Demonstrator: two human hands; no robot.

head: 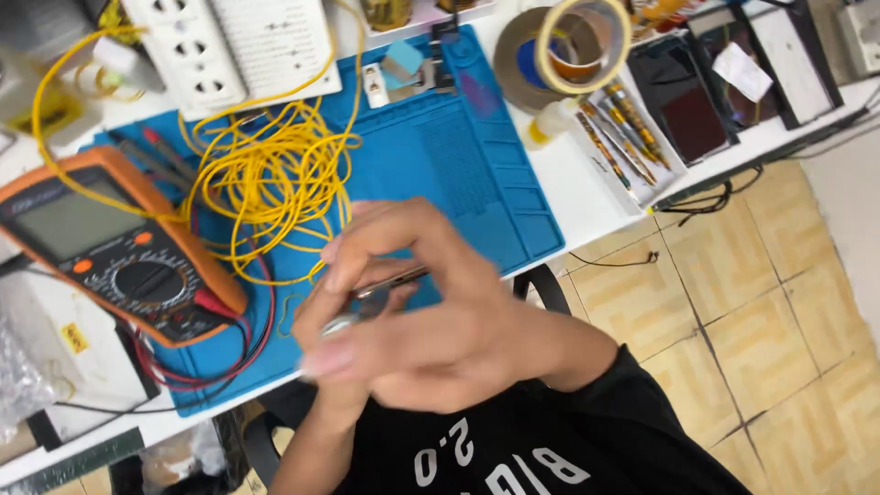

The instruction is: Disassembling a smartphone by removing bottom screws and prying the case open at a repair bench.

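Holding a thin metal tool (pixel 390 284) between them, both hands sit close together just off the worktop's (pixel 587 197) near edge. The right hand (pixel 449 339) has its fingers (pixel 385 238) closed around the tool, and the left hand (pixel 335 344) is pressed against it from below, its fingers curled on the same tool. Behind them a blue mat (pixel 458 156) carries a yellow wire tangle (pixel 275 174). An orange meter (pixel 119 247) lies near the mat's left edge, and tape rolls (pixel 559 46) sit by the far edge.
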